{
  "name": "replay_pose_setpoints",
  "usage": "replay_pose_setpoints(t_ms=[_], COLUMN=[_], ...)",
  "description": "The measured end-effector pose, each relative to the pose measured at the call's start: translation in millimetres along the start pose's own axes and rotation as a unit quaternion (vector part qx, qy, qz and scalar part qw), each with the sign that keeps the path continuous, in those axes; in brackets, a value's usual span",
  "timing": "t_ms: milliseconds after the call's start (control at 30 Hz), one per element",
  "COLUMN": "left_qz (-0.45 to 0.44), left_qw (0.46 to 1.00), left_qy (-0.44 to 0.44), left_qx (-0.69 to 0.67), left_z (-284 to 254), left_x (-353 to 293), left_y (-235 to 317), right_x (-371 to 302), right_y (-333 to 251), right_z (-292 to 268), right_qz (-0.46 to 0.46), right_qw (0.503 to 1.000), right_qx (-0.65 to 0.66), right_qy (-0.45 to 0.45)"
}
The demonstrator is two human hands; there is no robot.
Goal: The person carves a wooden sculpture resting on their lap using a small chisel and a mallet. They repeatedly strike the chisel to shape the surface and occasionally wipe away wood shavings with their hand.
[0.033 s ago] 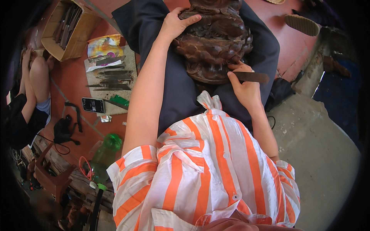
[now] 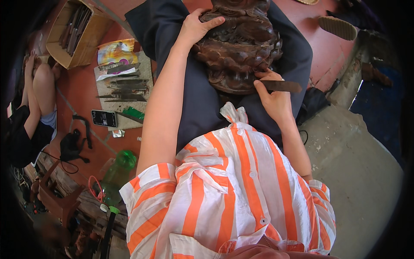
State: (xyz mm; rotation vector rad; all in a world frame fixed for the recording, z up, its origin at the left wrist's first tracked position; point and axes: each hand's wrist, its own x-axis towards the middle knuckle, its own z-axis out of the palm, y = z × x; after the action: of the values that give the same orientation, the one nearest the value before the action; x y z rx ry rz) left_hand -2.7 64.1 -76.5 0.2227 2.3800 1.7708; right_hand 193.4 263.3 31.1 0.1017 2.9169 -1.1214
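Carved dark wooden figure [image 2: 239, 47] rested on the person's lap over a red floor [image 2: 82, 86]. Left hand [image 2: 196, 28] lay open on it; right hand [image 2: 271, 97] gripped a flat chisel [image 2: 282, 86]. More chisels [image 2: 123, 84] lay on a board beside a cardboard box [image 2: 73, 36].

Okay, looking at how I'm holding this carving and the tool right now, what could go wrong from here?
The flat carving tool in your right hand sits against the dark wooden carving, which rests on your lap; a slip might drive it into your leg. Your left hand steadies the carving's top on the far side, so a hard push could tip the piece. The loose chisels lying on the floor mat beside you might get knocked or stepped on.
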Motion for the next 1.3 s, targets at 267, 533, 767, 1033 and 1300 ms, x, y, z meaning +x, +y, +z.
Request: replay_pose_setpoints(t_ms=[267,533,767,1033,1300], left_qz=[0.01,0.008,-0.015,0.006,0.006], left_qw=[1.0,1.0,0.999,1.0,1.0], left_qy=[0.008,0.002,-0.027,0.004,0.006], left_qx=[0.012,-0.003,0.018,0.005,0.025], left_z=[0,0,-2,-1,-1], left_x=[1,-1,1,-1,-1], left_y=[-4,-1,1,3,3], right_x=[0,1,2,8,9], right_y=[1,-4,-1,12,10], right_z=[-3,0,-4,-7,-4], right_qz=[-0.013,-0.004,-0.015,-0.018,-0.045], right_qw=[1.0,0.998,0.999,0.997,0.997], right_qx=[-0.006,-0.044,0.001,0.043,0.009], right_qy=[-0.016,-0.035,-0.042,-0.061,-0.066])
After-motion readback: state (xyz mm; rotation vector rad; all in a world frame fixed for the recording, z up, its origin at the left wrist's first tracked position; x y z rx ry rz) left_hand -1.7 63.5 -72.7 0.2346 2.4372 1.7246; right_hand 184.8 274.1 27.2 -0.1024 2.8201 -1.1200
